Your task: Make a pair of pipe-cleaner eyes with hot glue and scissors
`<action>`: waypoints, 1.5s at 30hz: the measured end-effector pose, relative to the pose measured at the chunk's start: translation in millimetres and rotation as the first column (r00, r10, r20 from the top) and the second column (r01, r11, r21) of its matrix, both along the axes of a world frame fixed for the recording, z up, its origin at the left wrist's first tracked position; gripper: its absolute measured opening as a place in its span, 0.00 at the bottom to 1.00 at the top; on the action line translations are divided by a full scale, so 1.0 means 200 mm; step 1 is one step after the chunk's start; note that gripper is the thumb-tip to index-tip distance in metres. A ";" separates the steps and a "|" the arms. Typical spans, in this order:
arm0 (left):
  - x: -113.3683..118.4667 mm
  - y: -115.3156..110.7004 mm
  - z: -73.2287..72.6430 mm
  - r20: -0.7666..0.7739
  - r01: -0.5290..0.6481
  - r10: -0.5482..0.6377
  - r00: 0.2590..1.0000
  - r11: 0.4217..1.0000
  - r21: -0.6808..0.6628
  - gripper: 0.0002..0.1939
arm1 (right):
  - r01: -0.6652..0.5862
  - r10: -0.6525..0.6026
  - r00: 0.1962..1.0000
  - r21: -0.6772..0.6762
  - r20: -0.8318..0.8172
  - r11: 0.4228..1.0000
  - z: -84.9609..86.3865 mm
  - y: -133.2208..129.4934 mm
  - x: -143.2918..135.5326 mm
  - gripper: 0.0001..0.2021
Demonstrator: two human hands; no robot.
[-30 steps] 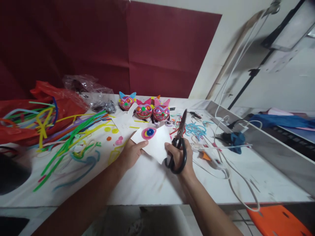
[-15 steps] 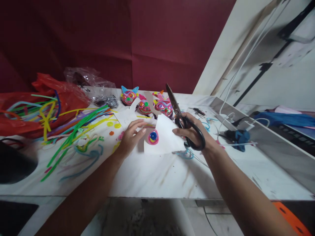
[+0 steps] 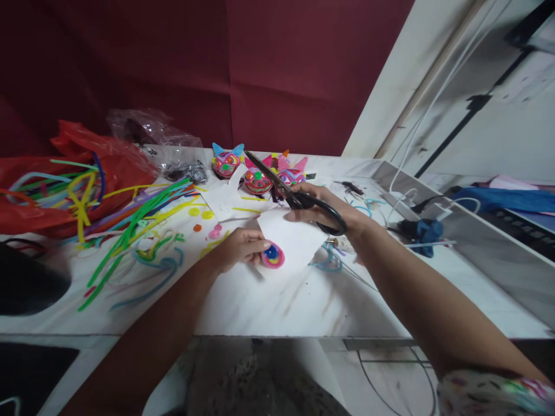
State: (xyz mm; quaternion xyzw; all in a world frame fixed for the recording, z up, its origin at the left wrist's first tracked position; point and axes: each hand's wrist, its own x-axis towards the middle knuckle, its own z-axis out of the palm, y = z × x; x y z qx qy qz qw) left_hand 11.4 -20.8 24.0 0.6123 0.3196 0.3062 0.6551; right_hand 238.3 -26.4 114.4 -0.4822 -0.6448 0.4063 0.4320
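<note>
Hands, paper and scissors above a white work table [image 3: 255, 315], seen from the head camera. The left hand [image 3: 243, 252] is nearly closed, its thumb and curled fingers pinching a rounded, eye-like patch of pink, yellow and dark blue [image 3: 276, 257] at its upper left side. The patch lies at the lower left edge of an irregular sheet of plain white paper [image 3: 295, 240], held over the front middle of the table; whether it is fixed to the sheet cannot be told. The right hand [image 3: 323, 203] is closed about a pair of dark metal scissors with black looped handles [image 3: 281, 188]. The blades appear together and point to the upper left, away from the patch. A fingertip of this hand lies at the paper's upper edge; whether it grips the sheet is unclear.

Behind the hands stand a cat-like head with blue ears [image 3: 226, 166] and, to its right, two with pink ears [image 3: 258, 182], partly hidden by the scissors. A cut piece of white paper [image 3: 220, 200] lies in front of the blue-eared head. On the left, long green fuzzy strips [image 3: 130, 244] lie near a red plastic bag [image 3: 108, 156]; small yellow discs [image 3: 208, 214] and pink discs [image 3: 214, 232] rest between the strips and the left hand.
</note>
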 end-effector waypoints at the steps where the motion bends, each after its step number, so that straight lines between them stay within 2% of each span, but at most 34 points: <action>1: 0.00 0.00 0.00 -0.001 0.001 -0.001 1.000 1.000 0.006 0.14 | 0.053 -0.053 0.998 0.003 -0.019 0.999 -0.01 0.01 0.00 0.22; 4: 0.02 0.00 -0.01 0.022 -0.044 0.044 0.999 0.999 -0.001 0.14 | 0.264 -0.258 0.962 0.071 -0.091 0.962 -0.04 0.01 0.01 0.26; 7: 0.04 0.00 -0.02 0.086 -0.150 0.154 0.984 0.987 -0.061 0.13 | 0.424 -0.399 0.898 0.121 -0.186 0.898 -0.08 -0.11 0.04 0.28; 10: 0.06 0.01 -0.02 0.136 -0.259 0.274 0.952 0.958 -0.124 0.12 | 0.458 -0.437 0.881 0.093 -0.184 0.884 -0.13 -0.33 0.04 0.24; 14: 0.09 0.00 -0.03 0.138 -0.316 0.336 0.931 0.937 -0.153 0.11 | 0.511 -0.498 0.847 0.030 -0.185 0.859 -0.23 -0.60 0.00 0.24; 19: 0.15 -0.02 -0.01 0.212 -0.400 0.460 0.862 0.875 -0.272 0.12 | 0.421 -0.424 0.867 -0.072 -0.261 0.904 -0.32 -0.76 -0.09 0.25; 22: 0.18 -0.03 0.02 0.260 -0.392 0.488 0.833 0.853 -0.345 0.12 | 0.297 -0.350 0.882 -0.202 -0.317 0.933 -0.37 -0.79 -0.15 0.27; 25: 0.19 -0.06 0.05 0.265 -0.379 0.498 0.825 0.837 -0.394 0.10 | 0.215 -0.308 0.886 -0.281 -0.348 0.935 -0.42 -0.80 -0.19 0.29; 29: 0.22 -0.10 0.09 0.268 -0.374 0.524 0.809 0.810 -0.452 0.07 | 0.221 -0.323 0.866 -0.287 -0.382 0.932 -0.46 -0.80 -0.19 0.28; 34: 0.30 -0.13 0.13 0.290 -0.404 0.599 0.746 0.754 -0.518 0.03 | 0.217 -0.327 0.861 -0.301 -0.389 0.929 -0.45 -0.81 -0.17 0.27; 37: 0.34 -0.14 0.15 0.321 -0.378 0.599 0.734 0.752 -0.540 0.02 | 0.214 -0.328 0.859 -0.307 -0.392 0.927 -0.44 -0.82 -0.16 0.28; 39: 0.37 -0.16 0.16 0.354 -0.361 0.583 0.731 0.772 -0.524 0.04 | 0.210 -0.321 0.863 -0.301 -0.390 0.930 -0.44 -0.83 -0.15 0.28; 42: 0.41 -0.17 0.16 0.385 -0.379 0.554 0.738 0.813 -0.442 0.11 | 0.215 -0.315 0.875 -0.288 -0.368 0.933 -0.45 -0.84 -0.13 0.27; 45: 0.44 -0.16 0.16 0.393 -0.422 0.553 0.734 0.826 -0.374 0.15 | 0.219 -0.316 0.882 -0.291 -0.348 0.931 -0.47 -0.87 -0.13 0.27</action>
